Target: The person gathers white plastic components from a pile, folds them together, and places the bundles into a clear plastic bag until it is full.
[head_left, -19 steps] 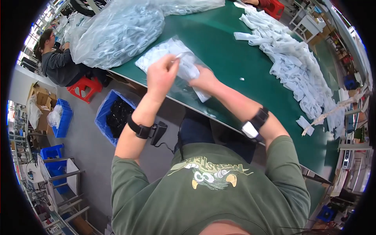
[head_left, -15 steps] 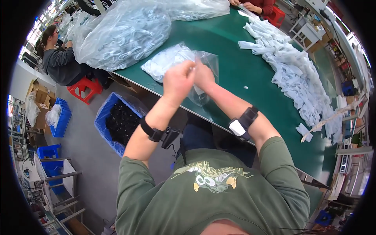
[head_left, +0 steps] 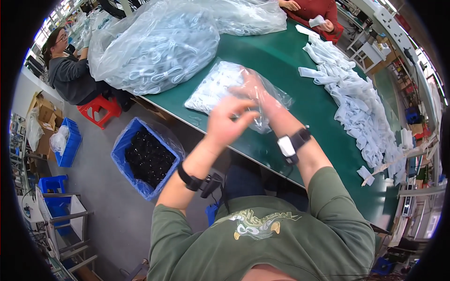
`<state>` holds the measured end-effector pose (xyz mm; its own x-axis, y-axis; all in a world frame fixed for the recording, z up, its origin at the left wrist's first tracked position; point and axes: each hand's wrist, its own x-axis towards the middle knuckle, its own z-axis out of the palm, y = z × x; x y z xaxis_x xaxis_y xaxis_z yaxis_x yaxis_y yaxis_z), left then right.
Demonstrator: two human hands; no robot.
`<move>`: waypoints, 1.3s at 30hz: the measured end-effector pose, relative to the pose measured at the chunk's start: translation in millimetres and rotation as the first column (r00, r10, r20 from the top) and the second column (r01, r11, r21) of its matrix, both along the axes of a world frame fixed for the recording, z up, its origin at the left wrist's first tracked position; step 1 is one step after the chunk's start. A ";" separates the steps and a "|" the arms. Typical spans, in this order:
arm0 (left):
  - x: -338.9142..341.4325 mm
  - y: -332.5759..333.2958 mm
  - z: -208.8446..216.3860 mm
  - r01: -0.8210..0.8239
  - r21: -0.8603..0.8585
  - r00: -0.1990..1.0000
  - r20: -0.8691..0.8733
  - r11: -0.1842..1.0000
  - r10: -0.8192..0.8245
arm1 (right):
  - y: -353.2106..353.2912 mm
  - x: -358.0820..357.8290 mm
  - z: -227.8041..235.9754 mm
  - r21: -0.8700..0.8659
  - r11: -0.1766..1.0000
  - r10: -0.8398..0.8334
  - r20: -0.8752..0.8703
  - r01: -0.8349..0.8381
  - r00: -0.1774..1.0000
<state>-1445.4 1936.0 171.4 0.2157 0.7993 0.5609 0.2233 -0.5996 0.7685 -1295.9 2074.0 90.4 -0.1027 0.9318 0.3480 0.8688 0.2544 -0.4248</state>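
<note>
A clear plastic bag (head_left: pixel 216 80) filled with small white pieces lies on the green table (head_left: pixel 328 136) in front of me. My right hand (head_left: pixel 253 88) reaches over its loose end with fingers spread, and I cannot tell whether the hand is inside the plastic or on top of it. Closer to me, my left hand (head_left: pixel 228 121) hovers by the bag's near edge. Its thumb and fingers are apart and nothing shows between them. Both forearms wear black straps carrying small devices.
A big clear sack (head_left: pixel 154 51) of white looped strips fills the table's far left. White cloth-like pieces (head_left: pixel 349 100) run in a long heap on the right. A blue bin (head_left: pixel 136 175) of black parts stands on the floor. Two co-workers sit nearby, one on a red stool (head_left: pixel 99 111).
My hands have come apart from their pinch at the bag's end. The left one drew back toward me, and the right one opened over the bag. The bag now lies flatter.
</note>
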 end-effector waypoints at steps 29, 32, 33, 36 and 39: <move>-88.5 184.4 -107.0 0.323 -0.377 0.944 0.066 0.868 -0.323 | -17.1 -21.6 -28.3 -0.296 0.915 -0.235 -0.943 -0.274 0.234; -89.6 181.6 -104.5 0.381 -0.453 0.924 0.162 0.806 -0.346 | -7.8 -16.4 -47.7 -0.320 0.911 -0.182 -0.879 -0.262 0.440; -71.6 170.3 -85.2 0.359 -0.526 0.933 0.181 0.771 -0.312 | -7.2 -10.5 -60.5 -0.111 0.994 -0.103 -0.840 0.016 0.532; -113.5 167.0 -96.5 0.267 -0.467 0.963 0.095 0.843 -0.253 | -37.5 31.9 -48.4 0.137 0.983 0.018 -0.729 0.121 0.684; -88.0 160.0 -77.7 0.297 -0.361 0.955 0.123 0.884 -0.270 | -115.5 110.7 -12.8 0.012 0.984 0.147 -0.613 -0.177 0.776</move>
